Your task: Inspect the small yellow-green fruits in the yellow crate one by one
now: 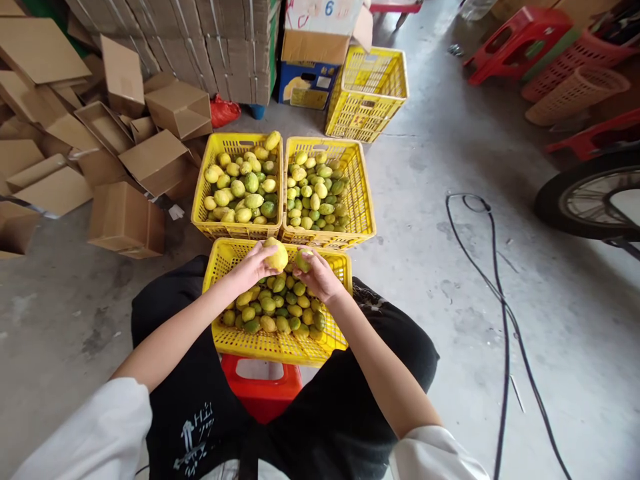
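Note:
My left hand (254, 265) is closed around a yellow fruit (278, 255), held over the far end of the near yellow crate (273, 345) between my knees. My right hand (318, 275) is closed around a smaller greenish fruit (303, 259) right beside it. The near crate holds several green and yellow fruits (278, 308). Beyond it stand two more yellow crates side by side: the left crate (206, 175) with larger yellowish fruits, the right crate (363, 193) with smaller greenish ones.
A red stool (261, 387) sits under the near crate. Cardboard boxes (125, 220) pile up at left. An empty yellow crate (367, 93) stands farther back. A black cable (500, 293) crosses the floor at right, near a wheel (585, 193) and red stools (515, 40).

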The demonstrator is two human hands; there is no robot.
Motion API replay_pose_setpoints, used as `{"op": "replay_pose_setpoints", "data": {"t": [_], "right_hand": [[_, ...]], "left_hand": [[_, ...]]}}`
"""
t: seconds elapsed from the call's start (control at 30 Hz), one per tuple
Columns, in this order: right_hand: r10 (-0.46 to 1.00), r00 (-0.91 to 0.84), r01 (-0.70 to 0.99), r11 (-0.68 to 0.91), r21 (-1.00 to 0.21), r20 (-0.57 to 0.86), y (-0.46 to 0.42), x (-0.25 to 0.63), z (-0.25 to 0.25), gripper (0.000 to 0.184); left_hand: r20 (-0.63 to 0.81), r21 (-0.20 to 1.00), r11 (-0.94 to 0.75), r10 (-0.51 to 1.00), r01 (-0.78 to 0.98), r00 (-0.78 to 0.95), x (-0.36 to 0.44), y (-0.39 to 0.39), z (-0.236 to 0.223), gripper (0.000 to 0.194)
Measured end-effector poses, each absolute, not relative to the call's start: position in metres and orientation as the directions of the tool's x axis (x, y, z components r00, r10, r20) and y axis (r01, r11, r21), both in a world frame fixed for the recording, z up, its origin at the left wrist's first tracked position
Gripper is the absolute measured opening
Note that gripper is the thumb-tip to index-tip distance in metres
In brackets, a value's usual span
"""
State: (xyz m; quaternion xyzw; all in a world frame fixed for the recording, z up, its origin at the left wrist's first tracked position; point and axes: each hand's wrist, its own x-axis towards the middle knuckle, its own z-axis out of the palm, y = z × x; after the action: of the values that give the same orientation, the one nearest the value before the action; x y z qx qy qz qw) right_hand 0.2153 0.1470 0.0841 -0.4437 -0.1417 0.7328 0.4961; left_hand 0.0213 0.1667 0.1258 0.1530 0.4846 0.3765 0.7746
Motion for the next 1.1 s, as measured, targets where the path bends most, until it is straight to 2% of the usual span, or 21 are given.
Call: {"op": "replay_pose_setpoints", "data": {"t": [0.07,0.13,0.27,0.43,0.53,0.73,0.87,0.93,1.1], "right_hand": [[0.859,-0.126,-0.601,-0.464,-0.651,-0.496,0.147,0.215,0.084,0.043],[0.867,-0.145,-0.594,-0.462,-0.658,-0.477,0.147,0.214,0.086,0.040],[0.866,-0.159,-0.603,-0.465,-0.648,-0.474,0.144,0.214,0.086,0.038],[0.823,-0.156,-0.642,-0.505,-0.577,-0.546,0.140,0.221,0.084,0.032],[0.834,-0.163,-0.679,-0.483,-0.553,-0.528,0.141,0.225,0.085,0.030],[0.868,-0.152,-0.633,-0.453,-0.628,-0.473,0.142,0.226,0.089,0.039],[0.872,-0.150,-0.577,-0.459,-0.675,-0.466,0.138,0.227,0.089,0.040],[0.872,-0.163,-0.572,-0.465,-0.676,-0.462,0.137,0.230,0.087,0.043],[0.801,-0.321,-0.460,-0.598,-0.657,-0.505,0.138,0.233,0.079,0.057]], "left_hand": [[-0.614,0.629,0.669,0.740,-0.397,0.274,0.020,0.163,0.122,0.039],[-0.621,0.623,0.674,0.735,-0.397,0.274,0.018,0.160,0.118,0.045],[-0.633,0.604,0.673,0.730,-0.426,0.255,0.014,0.160,0.113,0.037],[-0.616,0.562,0.668,0.732,-0.488,0.293,0.014,0.161,0.118,0.021],[-0.611,0.524,0.671,0.726,-0.525,0.318,0.013,0.160,0.120,0.023],[-0.591,0.579,0.683,0.727,-0.445,0.349,0.012,0.161,0.112,0.022],[-0.539,0.664,0.612,0.790,-0.429,0.294,0.012,0.160,0.107,0.048],[-0.534,0.681,0.597,0.801,-0.423,0.271,0.012,0.160,0.106,0.053],[-0.560,0.704,0.635,0.772,-0.319,0.301,0.008,0.161,0.101,0.042]]}}
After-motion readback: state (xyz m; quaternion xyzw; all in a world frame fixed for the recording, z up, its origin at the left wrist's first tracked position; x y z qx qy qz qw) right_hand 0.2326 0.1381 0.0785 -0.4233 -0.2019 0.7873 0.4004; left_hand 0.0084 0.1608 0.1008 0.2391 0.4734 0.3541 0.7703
